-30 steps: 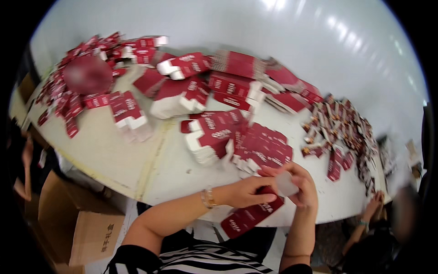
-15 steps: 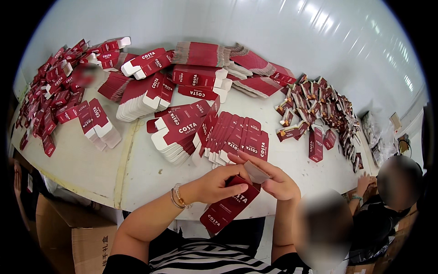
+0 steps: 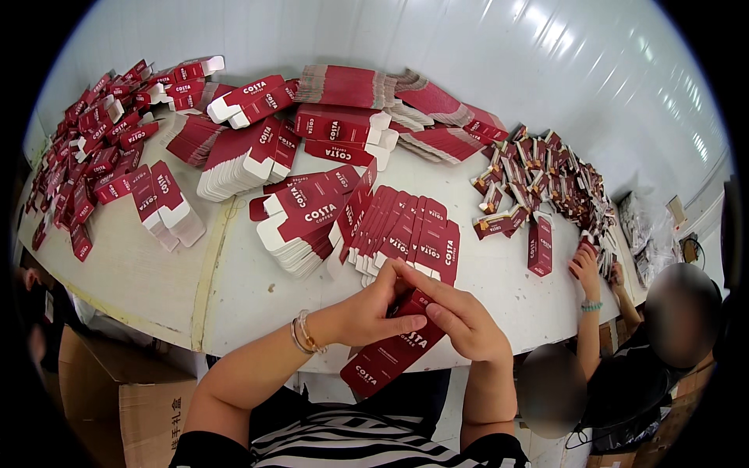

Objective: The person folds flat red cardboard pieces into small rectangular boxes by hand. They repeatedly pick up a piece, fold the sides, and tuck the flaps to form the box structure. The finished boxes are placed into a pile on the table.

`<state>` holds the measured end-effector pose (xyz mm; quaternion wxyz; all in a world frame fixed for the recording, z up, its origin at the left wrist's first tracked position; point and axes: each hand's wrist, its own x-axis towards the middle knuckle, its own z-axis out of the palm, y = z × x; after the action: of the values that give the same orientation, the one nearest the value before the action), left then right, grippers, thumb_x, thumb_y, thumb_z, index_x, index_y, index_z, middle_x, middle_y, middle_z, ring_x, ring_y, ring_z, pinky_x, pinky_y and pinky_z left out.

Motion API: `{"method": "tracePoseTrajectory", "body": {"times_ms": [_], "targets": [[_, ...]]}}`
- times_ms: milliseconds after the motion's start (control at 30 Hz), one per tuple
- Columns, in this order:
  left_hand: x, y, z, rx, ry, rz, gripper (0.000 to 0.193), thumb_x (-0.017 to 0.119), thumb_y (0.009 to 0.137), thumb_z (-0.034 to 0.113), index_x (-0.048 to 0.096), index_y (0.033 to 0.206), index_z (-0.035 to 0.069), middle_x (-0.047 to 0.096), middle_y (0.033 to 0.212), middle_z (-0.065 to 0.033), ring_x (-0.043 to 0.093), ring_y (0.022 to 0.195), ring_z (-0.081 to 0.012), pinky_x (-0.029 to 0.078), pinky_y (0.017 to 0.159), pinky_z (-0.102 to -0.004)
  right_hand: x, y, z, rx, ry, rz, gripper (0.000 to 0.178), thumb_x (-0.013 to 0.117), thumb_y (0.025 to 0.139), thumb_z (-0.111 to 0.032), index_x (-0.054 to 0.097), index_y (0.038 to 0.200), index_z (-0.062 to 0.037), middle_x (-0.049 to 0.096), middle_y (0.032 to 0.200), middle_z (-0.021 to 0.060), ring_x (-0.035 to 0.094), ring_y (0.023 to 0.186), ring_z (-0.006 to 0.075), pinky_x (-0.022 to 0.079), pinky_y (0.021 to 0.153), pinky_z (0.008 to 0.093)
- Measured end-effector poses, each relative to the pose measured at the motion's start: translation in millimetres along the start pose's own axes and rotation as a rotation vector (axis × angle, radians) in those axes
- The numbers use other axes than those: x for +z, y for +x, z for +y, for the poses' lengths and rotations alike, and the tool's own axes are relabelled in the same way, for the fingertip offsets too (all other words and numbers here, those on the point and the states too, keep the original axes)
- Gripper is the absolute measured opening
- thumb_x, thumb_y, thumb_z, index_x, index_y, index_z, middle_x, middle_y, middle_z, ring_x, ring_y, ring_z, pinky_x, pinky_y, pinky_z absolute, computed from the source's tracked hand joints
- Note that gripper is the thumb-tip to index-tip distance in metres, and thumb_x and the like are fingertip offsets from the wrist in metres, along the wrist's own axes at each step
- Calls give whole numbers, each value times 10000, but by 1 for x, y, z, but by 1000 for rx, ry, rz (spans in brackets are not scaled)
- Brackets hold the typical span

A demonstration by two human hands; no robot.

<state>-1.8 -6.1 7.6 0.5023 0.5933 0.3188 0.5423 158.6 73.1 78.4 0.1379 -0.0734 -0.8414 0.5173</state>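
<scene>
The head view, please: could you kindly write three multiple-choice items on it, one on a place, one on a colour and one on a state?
1. Where is the fanned row of flat cartons?
A. on the white table, just beyond the hands
B. on the floor
C. inside the cardboard box

2. What colour is the carton being held?
A. blue
B. dark red
C. green

3. How is that carton held?
A. lying loose on the table
B. by the left hand alone
C. by the left hand and right hand together

Answers: 1 A, the row lies on the tabletop; 2 B, its panels are dark red; 3 C, both hands have a grip on its upper end.
</scene>
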Motion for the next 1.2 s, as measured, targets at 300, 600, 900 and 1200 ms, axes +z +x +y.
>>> {"method": "tracePoseTrajectory", "body": {"times_ms": [300,600,900,1200], "targets": [[0,-1,3,9,-208,4,415,518,915,144,208,1183,74,432,1213,-122,406,1113,-121,357,933,-281,-11,-1,11,-171,-233,-83,687,615,797,-279,327,1365,-22,340,1394,183,296,1292,364,249,1042,433],[-3,0,-1,-140,-273,16,426,537,910,166,235,1199,83,492,1155,-89,438,1007,-82,389,842,-254,8,-9,1,-166,-639,210,717,728,667,-290,456,1276,-27,406,1352,158,398,1217,358,295,1018,471],[-7,1,-7,-162,-289,54,501,563,891,208,227,1240,79,486,1202,-111,434,1129,-124,359,941,-285,13,-6,-3,-243,-702,185,758,756,656,-257,424,1299,-30,461,1291,144,436,1185,318,328,1005,457],[-1,6,-11,-298,-535,201,505,407,948,351,175,1303,78,460,1208,-123,471,1138,-242,429,912,-375,0,-40,32,20,-56,507,776,771,649,-253,396,1288,-23,457,1226,148,437,1151,281,326,985,397]]}}
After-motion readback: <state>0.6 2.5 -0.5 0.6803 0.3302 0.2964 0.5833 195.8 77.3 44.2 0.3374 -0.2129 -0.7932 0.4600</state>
